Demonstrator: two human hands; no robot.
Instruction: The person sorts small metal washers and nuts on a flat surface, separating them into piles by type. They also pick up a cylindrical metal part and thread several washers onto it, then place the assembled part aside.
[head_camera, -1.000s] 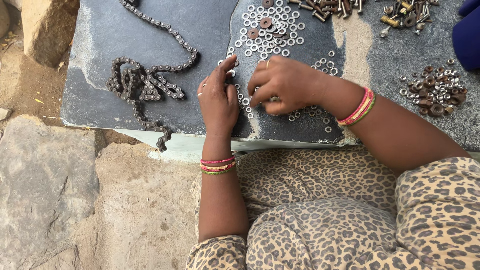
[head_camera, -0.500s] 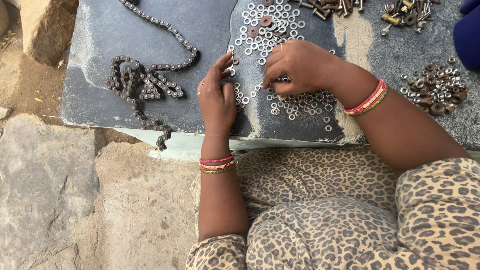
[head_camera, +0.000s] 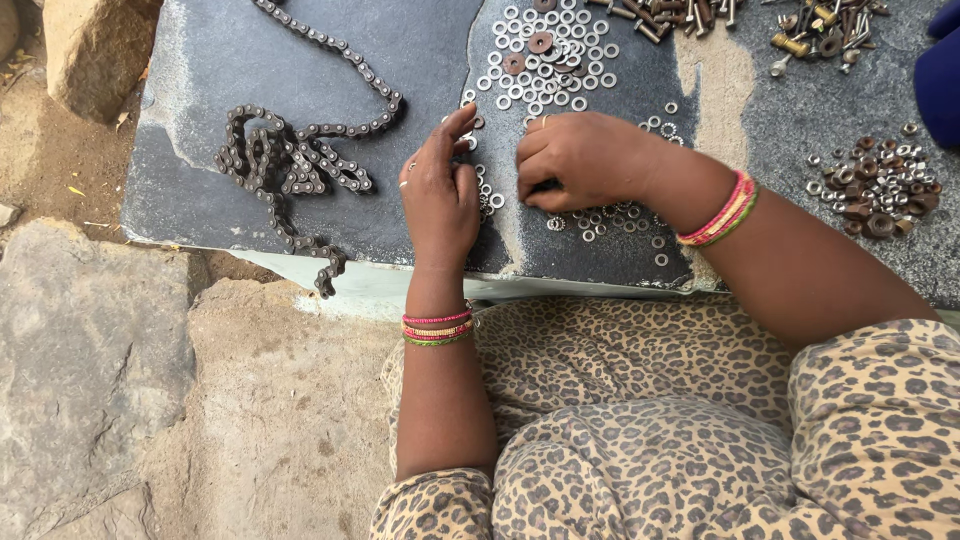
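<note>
Now sorting: left hand (head_camera: 440, 195) flat, fingers spread, beside washers (head_camera: 545, 60) on dark surface (head_camera: 250, 60). Right hand (head_camera: 580, 160) curled, grip apparently pinching a washer, hidden. Chain (head_camera: 290, 160) left. Next needs fine fingertip picking.

A dark grey stone slab (head_camera: 300, 210) serves as the work surface, its near edge pale and chipped, with a lighter worn patch (head_camera: 722, 85) towards its far right; even daylight falls over it with no hard shadows. Left of the slab's far left corner stands a tan rock (head_camera: 95, 50) on bare brown earth (head_camera: 50, 160); below the near left corner lies a broad flat grey stone (head_camera: 85, 370), and beside it rough sandy ground (head_camera: 270, 420) runs to the bottom edge.
</note>
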